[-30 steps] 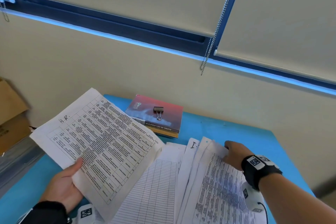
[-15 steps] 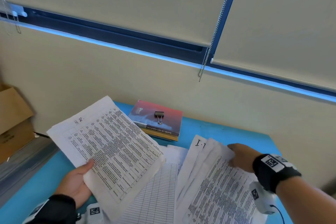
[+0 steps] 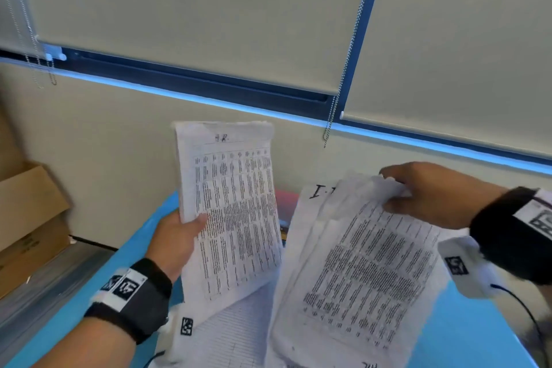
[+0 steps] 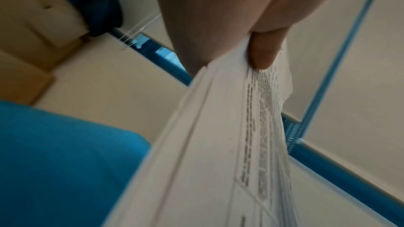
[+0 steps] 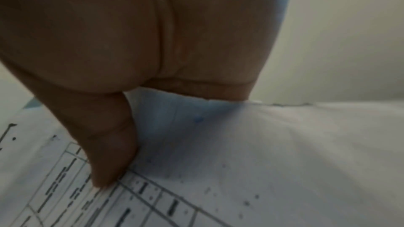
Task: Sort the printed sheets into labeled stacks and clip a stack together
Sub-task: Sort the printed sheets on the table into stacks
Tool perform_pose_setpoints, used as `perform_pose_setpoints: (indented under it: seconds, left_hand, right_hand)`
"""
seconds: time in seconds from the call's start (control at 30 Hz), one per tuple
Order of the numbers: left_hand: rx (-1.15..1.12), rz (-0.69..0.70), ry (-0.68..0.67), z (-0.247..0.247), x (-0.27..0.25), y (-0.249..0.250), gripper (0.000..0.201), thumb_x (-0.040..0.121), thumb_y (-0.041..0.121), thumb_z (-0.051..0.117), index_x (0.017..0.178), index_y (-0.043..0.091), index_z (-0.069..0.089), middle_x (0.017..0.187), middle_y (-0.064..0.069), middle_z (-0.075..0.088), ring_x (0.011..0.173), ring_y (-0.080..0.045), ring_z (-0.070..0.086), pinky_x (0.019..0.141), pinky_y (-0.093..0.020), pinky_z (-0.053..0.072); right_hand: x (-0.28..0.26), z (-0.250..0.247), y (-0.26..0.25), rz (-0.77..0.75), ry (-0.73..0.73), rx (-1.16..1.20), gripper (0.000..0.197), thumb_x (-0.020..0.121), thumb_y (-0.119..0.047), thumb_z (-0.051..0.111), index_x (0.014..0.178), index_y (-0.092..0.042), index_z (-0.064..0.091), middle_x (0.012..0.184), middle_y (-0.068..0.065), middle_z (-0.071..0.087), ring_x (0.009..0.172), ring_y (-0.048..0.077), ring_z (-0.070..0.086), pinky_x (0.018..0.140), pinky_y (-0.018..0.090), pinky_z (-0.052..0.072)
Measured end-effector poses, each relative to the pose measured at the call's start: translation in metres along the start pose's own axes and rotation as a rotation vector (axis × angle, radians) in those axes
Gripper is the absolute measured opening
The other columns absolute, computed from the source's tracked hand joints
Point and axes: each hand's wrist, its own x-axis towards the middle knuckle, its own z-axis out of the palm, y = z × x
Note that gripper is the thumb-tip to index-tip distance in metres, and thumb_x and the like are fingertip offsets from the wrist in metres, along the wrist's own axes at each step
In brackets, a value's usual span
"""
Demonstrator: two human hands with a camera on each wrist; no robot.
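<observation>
Handwritten "H.R." stood at the top margin of the sheet (image 3: 230,206) in the left hand (image 3: 176,243); its printed table below was too blurred to read. Handwritten "I." followed by a cut-off mark stood at the top corner of a rear sheet (image 3: 310,203) in the fanned stack (image 3: 358,272) held by the right hand (image 3: 433,194); the stack's printed columns were illegible. The wristbands (image 3: 128,287) bore square black-and-white coded markers, not readable as text. In both wrist views the print was blurred.
</observation>
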Motion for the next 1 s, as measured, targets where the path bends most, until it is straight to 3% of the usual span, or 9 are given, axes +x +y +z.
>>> perform_pose_setpoints:
  seconds: [0.2,0.33,0.4,0.5,0.57,0.63,0.73,0.87,1.0]
  left_hand:
    - [0.190,0.136,-0.228,0.037,-0.035,0.031,0.022,0.094,0.011,0.060,0.095,0.029,0.071,0.092,0.013,0.077,0.092,-0.007,0.071,0.084,-0.025,0.053]
    - [0.267,0.143,-0.387,0.047,-0.052,0.041,0.021,0.092,0.006,0.062,0.091,0.020,0.077,0.094,-0.003,0.078,0.094,-0.023,0.073,0.084,-0.037,0.058]
    - [0.315,0.169,-0.441,0.048,-0.058,0.045,0.032,0.092,0.002,0.059,0.089,0.028,0.078,0.093,-0.003,0.078,0.091,-0.021,0.073,0.081,-0.037,0.059]
    - [0.271,0.140,-0.489,0.047,-0.063,0.044,0.031,0.093,0.003,0.057,0.091,0.026,0.078,0.094,-0.006,0.078,0.089,-0.023,0.074,0.079,-0.037,0.059]
    - [0.196,0.065,-0.496,0.045,-0.065,0.039,0.029,0.094,0.005,0.056,0.091,0.023,0.079,0.095,-0.008,0.077,0.089,-0.025,0.073,0.075,-0.033,0.059]
    - [0.082,0.027,-0.461,0.041,-0.064,0.032,0.018,0.091,0.024,0.062,0.095,0.021,0.079,0.101,-0.007,0.077,0.097,-0.023,0.072,0.081,-0.031,0.056]
    - [0.052,0.064,-0.557,0.034,-0.060,0.016,0.073,0.064,0.068,0.073,0.116,0.017,0.071,0.119,-0.004,0.072,0.113,-0.020,0.066,0.098,-0.039,0.049]
    - [0.243,0.140,-0.457,0.039,-0.060,0.004,0.044,0.065,0.039,0.087,0.105,0.032,0.071,0.107,0.010,0.075,0.103,-0.012,0.070,0.097,-0.044,0.052]
    - [0.221,0.131,-0.339,0.039,-0.060,-0.005,0.026,0.084,0.014,0.073,0.105,0.029,0.072,0.103,0.010,0.076,0.101,-0.011,0.070,0.095,-0.042,0.053]
  right_hand:
    - [0.012,-0.021,-0.021,-0.080,0.206,-0.008,0.012,0.086,-0.031,0.068,0.096,-0.028,0.062,0.112,-0.009,0.063,0.101,0.017,0.060,0.081,0.031,0.045]
    - [0.018,-0.024,-0.032,-0.169,0.268,0.054,0.012,0.083,-0.028,0.072,0.091,-0.028,0.062,0.144,-0.010,0.047,0.121,0.009,0.052,0.085,0.020,0.035]
    - [0.018,-0.022,-0.035,-0.157,0.244,0.095,0.019,0.083,-0.030,0.070,0.101,-0.025,0.066,0.127,-0.012,0.061,0.108,0.011,0.060,0.083,0.025,0.044]
    - [0.017,-0.017,-0.040,-0.111,0.226,0.097,0.011,0.085,-0.031,0.067,0.080,-0.028,0.058,0.079,-0.011,0.061,0.070,0.009,0.056,0.057,0.023,0.039]
    - [0.018,-0.011,-0.042,-0.104,0.225,0.069,0.012,0.087,-0.030,0.065,0.080,-0.026,0.057,0.076,-0.009,0.059,0.066,0.005,0.053,0.053,0.021,0.035]
    - [0.018,-0.007,-0.044,-0.101,0.221,0.059,0.012,0.088,-0.030,0.063,0.082,-0.023,0.057,0.076,-0.007,0.060,0.066,0.009,0.054,0.054,0.024,0.039]
    - [0.019,-0.004,-0.047,-0.090,0.216,0.042,0.011,0.088,-0.029,0.062,0.081,-0.021,0.057,0.076,-0.004,0.060,0.066,0.015,0.055,0.058,0.030,0.044]
    - [0.018,-0.004,-0.055,-0.115,0.223,0.063,0.018,0.088,-0.027,0.063,0.073,-0.027,0.052,0.072,-0.006,0.058,0.063,0.011,0.052,0.053,0.025,0.040]
    - [0.018,-0.006,-0.066,-0.162,0.232,0.091,0.023,0.086,-0.030,0.067,0.071,-0.032,0.050,0.073,-0.011,0.058,0.064,0.006,0.052,0.053,0.018,0.035]
